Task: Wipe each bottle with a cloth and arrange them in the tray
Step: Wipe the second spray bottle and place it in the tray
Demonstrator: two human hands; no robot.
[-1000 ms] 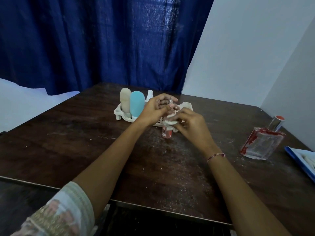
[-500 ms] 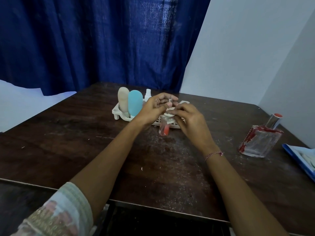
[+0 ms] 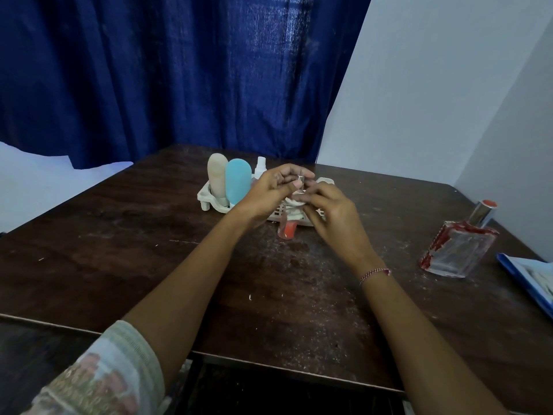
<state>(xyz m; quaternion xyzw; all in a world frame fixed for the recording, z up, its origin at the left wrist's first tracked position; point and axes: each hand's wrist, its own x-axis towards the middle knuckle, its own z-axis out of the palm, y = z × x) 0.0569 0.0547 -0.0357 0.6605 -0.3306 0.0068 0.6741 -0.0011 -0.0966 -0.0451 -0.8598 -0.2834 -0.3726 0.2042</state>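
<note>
My left hand [image 3: 270, 191] pinches the silver top of a small clear bottle [image 3: 286, 229] with red liquid at its base, held upright above the table. My right hand [image 3: 330, 215] presses a white cloth [image 3: 294, 202] around the bottle's upper body, fingers curled on it. Just behind both hands stands the white slotted tray [image 3: 209, 199]. A beige bottle [image 3: 217, 179], a light blue bottle [image 3: 238, 181] and a small white spray bottle [image 3: 261, 166] stand in it. A large square glass bottle [image 3: 459, 247] with red marks and a silver cap stands on the table at the right.
The dark wooden table [image 3: 149, 250] is dusty, with its near edge close to me. A blue-edged tray [image 3: 532, 280] with white material lies at the far right edge. A blue curtain [image 3: 179, 70] and a white wall stand behind the table.
My right hand has slid the cloth up from the bottle's middle toward its neck. The small bottle has risen slightly toward the tray, and more of its red base shows.
</note>
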